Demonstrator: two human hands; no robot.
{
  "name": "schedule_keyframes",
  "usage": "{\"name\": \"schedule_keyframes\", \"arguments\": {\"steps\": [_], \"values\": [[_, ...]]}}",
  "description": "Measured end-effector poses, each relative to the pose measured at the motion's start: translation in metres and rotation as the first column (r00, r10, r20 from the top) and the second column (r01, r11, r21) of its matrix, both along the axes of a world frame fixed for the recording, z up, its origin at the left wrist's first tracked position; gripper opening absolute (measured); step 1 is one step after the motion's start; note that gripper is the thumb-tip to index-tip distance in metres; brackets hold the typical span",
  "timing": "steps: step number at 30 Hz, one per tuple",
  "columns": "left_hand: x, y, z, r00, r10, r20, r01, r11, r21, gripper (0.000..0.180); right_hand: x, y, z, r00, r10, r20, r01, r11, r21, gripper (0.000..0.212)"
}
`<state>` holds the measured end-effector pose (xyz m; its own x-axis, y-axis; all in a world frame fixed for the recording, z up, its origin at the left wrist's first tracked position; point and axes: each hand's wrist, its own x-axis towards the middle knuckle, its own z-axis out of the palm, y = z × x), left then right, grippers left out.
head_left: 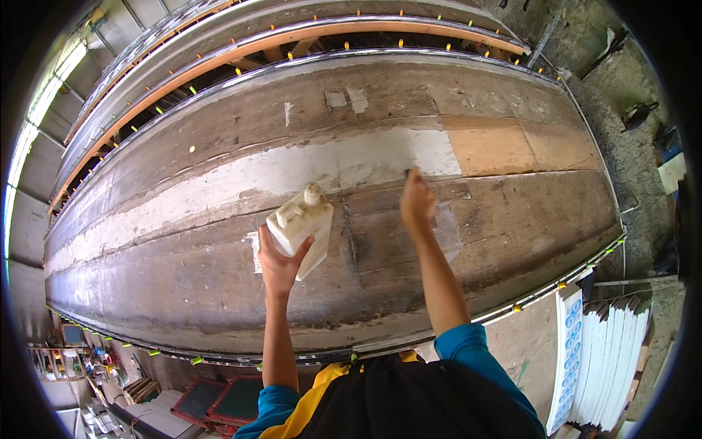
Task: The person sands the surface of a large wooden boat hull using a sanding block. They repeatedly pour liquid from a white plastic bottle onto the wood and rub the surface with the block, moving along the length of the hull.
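Note:
My left hand (pixel 281 263) grips a white plastic jug (pixel 307 223) by its lower body, thumb on one side and fingers on the other. The jug leans over the tabletop, its neck and capped top pointing away from me and its moulded handle facing up. To the right, my right hand (pixel 418 201) is closed above the long brown wooden tabletop (pixel 395 241), its fingers slightly blurred. Something small and dark shows at its fingertips, too unclear to name. Beyond both hands runs a pale grey-white smeared strip (pixel 292 164) along the table.
An orange-brown board section (pixel 504 146) continues the strip at the right. Yellow and green clips line the table's edges, and a second long table (pixel 292 40) lies beyond. White sheets (pixel 610 358) are stacked at the lower right; red-framed dark panels (pixel 234 402) sit at the lower left.

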<state>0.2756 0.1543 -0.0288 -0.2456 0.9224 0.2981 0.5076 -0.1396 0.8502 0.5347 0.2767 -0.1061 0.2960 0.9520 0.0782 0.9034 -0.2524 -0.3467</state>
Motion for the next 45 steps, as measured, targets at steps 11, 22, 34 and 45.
{"name": "schedule_keyframes", "arguments": {"steps": [11, 22, 34, 45], "values": [[-0.043, 0.006, 0.006, 0.998, 0.043, -0.051, -0.042, 0.999, 0.014, 0.058, 0.058, -0.009, 0.021, 0.905, -0.018, 0.425, -0.011, 0.998, 0.066, 0.021], [-0.051, 0.017, -0.005, 1.0, -0.003, -0.01, 0.003, 0.999, 0.046, 0.058, -0.056, -0.039, 0.029, 0.945, 0.327, 0.017, -0.327, 0.945, -0.023, 0.026], [-0.071, 0.0, -0.003, 0.997, 0.077, -0.01, -0.077, 0.997, 0.001, 0.058, -0.129, -0.039, 0.0, 0.719, 0.457, 0.523, -0.564, 0.824, 0.054, 0.018], [-0.066, -0.002, 0.004, 0.995, 0.096, -0.003, -0.096, 0.993, 0.064, 0.058, -0.103, -0.058, 0.004, 0.759, 0.554, 0.343, -0.605, 0.794, 0.057, 0.045]]}}
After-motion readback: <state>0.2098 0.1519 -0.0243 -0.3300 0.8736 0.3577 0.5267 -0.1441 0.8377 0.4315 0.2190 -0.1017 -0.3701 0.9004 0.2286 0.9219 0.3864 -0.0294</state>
